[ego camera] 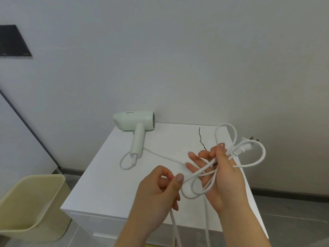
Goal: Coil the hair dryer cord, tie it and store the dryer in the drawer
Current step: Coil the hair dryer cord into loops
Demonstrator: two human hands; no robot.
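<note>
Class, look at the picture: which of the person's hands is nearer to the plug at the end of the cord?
Right. The right hand grips the coiled loops with the plug sticking out just beside its fingers. The left hand pinches the cord lower left, farther away.

pale green plastic hair dryer [135,122]: on white desk [106,184], back-left corner
beige plastic bin [33,202]: on floor, left of desk
coiled white cord [231,157]: above desk's right side

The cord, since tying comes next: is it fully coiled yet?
Not fully. The right hand holds a few loops of cord, but slack runs to the dryer.
</note>
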